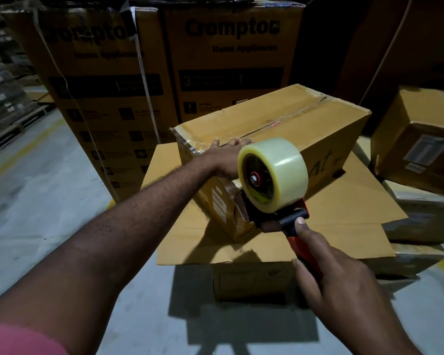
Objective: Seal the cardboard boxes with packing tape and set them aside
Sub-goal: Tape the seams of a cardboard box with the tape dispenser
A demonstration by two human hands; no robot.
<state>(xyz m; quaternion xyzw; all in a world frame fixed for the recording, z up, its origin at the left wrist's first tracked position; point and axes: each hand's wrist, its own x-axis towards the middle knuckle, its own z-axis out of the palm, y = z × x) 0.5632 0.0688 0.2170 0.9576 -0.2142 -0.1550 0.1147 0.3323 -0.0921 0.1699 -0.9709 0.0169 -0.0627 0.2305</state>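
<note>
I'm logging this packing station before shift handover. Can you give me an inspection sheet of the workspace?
surface: flat cardboard sheet on a lower box, on the concrete floor.
job's things: cardboard box on the sheet, clear tape along its top seam; tape dispenser at its near end.
clutter: more boxes stacked at right.
grips: left hand flat on the box top; right hand holds the dispenser's red handle.
cables: nothing seen; a white strap hangs on the Crompton cartons.
surroundings: Crompton cartons behind, pallets at left.

Tall Crompton cartons (231,60), white strap (144,73) down one, wooden pallet (16,126) at left, grey floor (41,206), yellow line (23,147)
</note>
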